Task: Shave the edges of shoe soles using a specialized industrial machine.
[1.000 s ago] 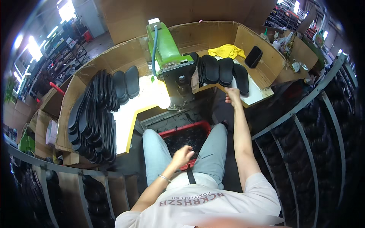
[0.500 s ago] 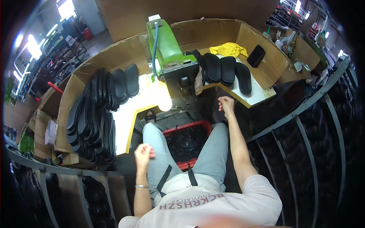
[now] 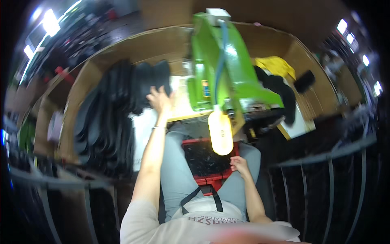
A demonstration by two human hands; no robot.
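My left hand (image 3: 161, 100) is stretched forward with its fingers spread. Its fingertips are at the near end of a black shoe sole (image 3: 162, 75), in the short row beside the lit white tabletop. I cannot tell whether they press on it. To the left, many more black shoe soles (image 3: 107, 118) lie overlapping in rows, blurred by motion. Over my right thigh, my right hand (image 3: 239, 164) hangs with its fingers curled in; nothing shows in them. A green machine (image 3: 235, 65) stands ahead, with a glowing lamp (image 3: 220, 134) hanging in front of it.
A cardboard wall (image 3: 170, 44) rings the table. Right of the machine lie further black soles (image 3: 286, 97), a yellow cloth (image 3: 276, 67) and a dark phone (image 3: 304, 81). A red bin (image 3: 213, 179) sits between my legs. Metal racks (image 3: 325, 158) curve around both sides.
My left hand has gone from above my lap forward to the soles, and its fingers have spread. My right hand has drawn back toward my thigh. The whole view has swung left.
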